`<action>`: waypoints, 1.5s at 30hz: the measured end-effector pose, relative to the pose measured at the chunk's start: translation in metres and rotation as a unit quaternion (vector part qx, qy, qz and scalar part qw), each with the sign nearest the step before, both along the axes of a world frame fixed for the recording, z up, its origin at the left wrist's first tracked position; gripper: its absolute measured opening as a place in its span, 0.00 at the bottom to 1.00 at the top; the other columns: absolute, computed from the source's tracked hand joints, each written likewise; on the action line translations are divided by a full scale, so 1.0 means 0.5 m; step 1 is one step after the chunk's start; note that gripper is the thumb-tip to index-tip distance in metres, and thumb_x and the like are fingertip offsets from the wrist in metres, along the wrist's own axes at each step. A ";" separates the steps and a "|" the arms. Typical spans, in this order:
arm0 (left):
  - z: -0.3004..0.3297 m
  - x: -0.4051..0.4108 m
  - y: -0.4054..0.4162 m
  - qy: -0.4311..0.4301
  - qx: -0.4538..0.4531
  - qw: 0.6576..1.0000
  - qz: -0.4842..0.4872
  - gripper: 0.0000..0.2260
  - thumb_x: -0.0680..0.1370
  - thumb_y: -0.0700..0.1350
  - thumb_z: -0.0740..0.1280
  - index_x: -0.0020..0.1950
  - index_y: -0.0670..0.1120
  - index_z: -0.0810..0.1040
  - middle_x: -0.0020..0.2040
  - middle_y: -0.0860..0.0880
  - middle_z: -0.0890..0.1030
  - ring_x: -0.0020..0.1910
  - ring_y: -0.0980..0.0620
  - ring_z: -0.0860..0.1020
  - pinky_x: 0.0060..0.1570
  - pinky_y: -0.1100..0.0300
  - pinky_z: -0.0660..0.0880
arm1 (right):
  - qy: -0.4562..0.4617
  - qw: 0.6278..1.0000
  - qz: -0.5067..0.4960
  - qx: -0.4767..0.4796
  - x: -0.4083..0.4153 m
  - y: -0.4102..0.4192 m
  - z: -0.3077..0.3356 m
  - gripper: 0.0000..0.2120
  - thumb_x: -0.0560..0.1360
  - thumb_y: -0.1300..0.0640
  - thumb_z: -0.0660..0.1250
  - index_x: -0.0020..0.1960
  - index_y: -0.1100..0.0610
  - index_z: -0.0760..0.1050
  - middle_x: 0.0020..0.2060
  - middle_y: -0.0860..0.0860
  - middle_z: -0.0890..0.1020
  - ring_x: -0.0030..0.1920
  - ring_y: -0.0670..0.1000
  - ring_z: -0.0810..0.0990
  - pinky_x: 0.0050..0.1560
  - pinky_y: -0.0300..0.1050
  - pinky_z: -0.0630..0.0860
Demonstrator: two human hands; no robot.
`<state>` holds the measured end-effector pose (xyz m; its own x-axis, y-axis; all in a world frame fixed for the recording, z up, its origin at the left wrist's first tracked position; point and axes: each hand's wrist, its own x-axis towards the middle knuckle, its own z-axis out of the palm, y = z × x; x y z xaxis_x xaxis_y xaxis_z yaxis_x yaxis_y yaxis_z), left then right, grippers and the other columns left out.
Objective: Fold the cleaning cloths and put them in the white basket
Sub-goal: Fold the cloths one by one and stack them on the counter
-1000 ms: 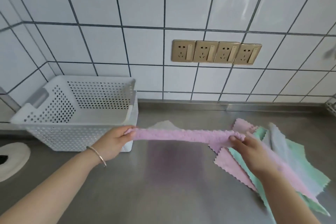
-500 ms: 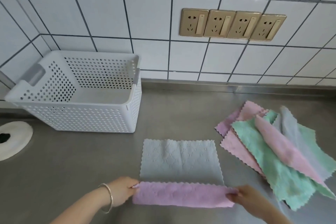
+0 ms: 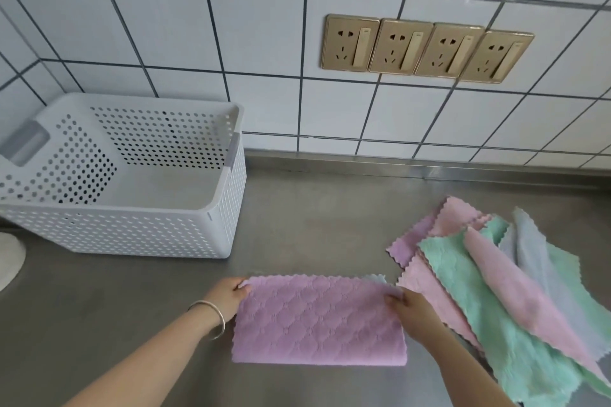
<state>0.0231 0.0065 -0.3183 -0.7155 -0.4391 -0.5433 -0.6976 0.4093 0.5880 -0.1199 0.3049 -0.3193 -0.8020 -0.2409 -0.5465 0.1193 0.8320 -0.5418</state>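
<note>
Beyond my left hand (image 3: 228,296) and further left on the surface (image 3: 307,225) stands the one white basket (image 3: 228,208), with nothing visible inside. The purple cloth (image 3: 319,320) lies doubled between my hands, long axis running hand to hand; each hand pinches a far corner, right hand (image 3: 411,309) included. Right of that hand sprawls the loose pile (image 3: 515,294), roughly six cloths, and one pale cloth (image 3: 375,278) peeks from under the purple one.

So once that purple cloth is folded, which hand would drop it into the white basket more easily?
Probably the left hand. It pinches the purple cloth's far left corner, on the side where the white basket stands, open and empty. The right hand, at the other corner beside the unfolded pile, would have to cross over.
</note>
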 end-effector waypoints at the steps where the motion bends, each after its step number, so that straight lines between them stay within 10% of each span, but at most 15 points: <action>1: -0.004 -0.005 0.001 0.004 0.000 1.000 0.019 0.15 0.79 0.41 0.60 0.32 0.45 0.73 0.28 0.51 0.69 0.30 0.52 0.65 0.30 0.62 0.61 | 0.000 1.000 0.000 0.007 -0.006 -0.003 -0.005 0.11 0.78 0.57 0.58 0.51 0.60 0.78 0.44 0.58 0.82 0.45 0.54 0.77 0.45 0.44 0.72; 6: -0.029 -0.018 -0.002 0.002 -0.030 0.997 0.075 0.12 0.78 0.44 0.62 0.56 0.39 0.80 0.48 0.39 0.82 0.41 0.45 0.75 0.38 0.60 0.64 | 0.003 1.000 -0.013 0.024 -0.029 -0.014 -0.022 0.15 0.78 0.52 0.60 0.47 0.63 0.78 0.40 0.58 0.82 0.40 0.53 0.75 0.39 0.43 0.69; 12: -0.057 -0.030 -0.003 -0.040 -0.083 0.991 0.100 0.12 0.75 0.45 0.63 0.52 0.38 0.76 0.49 0.37 0.81 0.51 0.40 0.79 0.41 0.57 0.70 | 0.033 0.998 -0.041 0.044 -0.033 -0.024 -0.031 0.17 0.75 0.52 0.64 0.30 0.54 0.67 0.28 0.50 0.74 0.33 0.50 0.71 0.31 0.41 0.64; 21: -0.064 -0.023 -0.005 -0.068 -0.073 0.989 0.109 0.10 0.72 0.46 0.66 0.33 0.47 0.70 0.36 0.46 0.77 0.39 0.45 0.75 0.35 0.59 0.66 | 0.046 0.989 -0.123 0.062 -0.025 -0.043 -0.039 0.13 0.71 0.47 0.70 0.49 0.53 0.72 0.42 0.50 0.77 0.43 0.53 0.74 0.43 0.45 0.70; 28: -0.055 -0.011 0.017 0.005 -0.189 0.971 0.149 0.11 0.71 0.45 0.69 0.50 0.46 0.73 0.51 0.43 0.79 0.49 0.39 0.77 0.45 0.53 0.74 | 0.065 0.987 -0.118 0.092 -0.013 -0.044 -0.036 0.17 0.73 0.44 0.66 0.53 0.55 0.70 0.48 0.54 0.81 0.46 0.56 0.77 0.43 0.45 0.69; 32: -0.053 -0.018 0.098 0.118 -0.346 0.928 -0.068 0.23 0.61 0.48 0.74 0.54 0.50 0.75 0.53 0.46 0.78 0.49 0.43 0.78 0.48 0.51 0.75 | 0.087 0.985 -0.136 0.057 0.030 -0.032 -0.038 0.14 0.77 0.48 0.60 0.54 0.58 0.70 0.51 0.55 0.79 0.46 0.55 0.75 0.48 0.49 0.72; 36: -0.067 -0.031 0.194 0.085 -0.339 0.886 -0.304 0.23 0.68 0.60 0.56 0.57 0.54 0.80 0.60 0.54 0.80 0.62 0.50 0.69 0.60 0.42 0.71 | 0.086 0.981 -0.146 0.095 0.088 -0.010 -0.039 0.13 0.76 0.53 0.59 0.57 0.59 0.71 0.56 0.56 0.74 0.53 0.57 0.75 0.52 0.50 0.71; 45: -0.087 -0.026 0.224 -0.037 -0.291 0.872 -0.393 0.30 0.66 0.69 0.52 0.67 0.64 0.65 0.74 0.50 0.61 0.72 0.40 0.59 0.56 0.28 0.67 | -0.020 0.967 -0.048 0.251 0.131 0.006 -0.031 0.23 0.73 0.42 0.60 0.62 0.55 0.73 0.61 0.55 0.72 0.64 0.55 0.68 0.59 0.46 0.70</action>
<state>0.0103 0.1183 -0.3617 -0.8918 -0.0468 -0.4499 -0.0957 0.9917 0.0864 -0.0546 0.3076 -0.3349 -0.7839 0.1373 -0.6055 0.2210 0.9731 -0.0654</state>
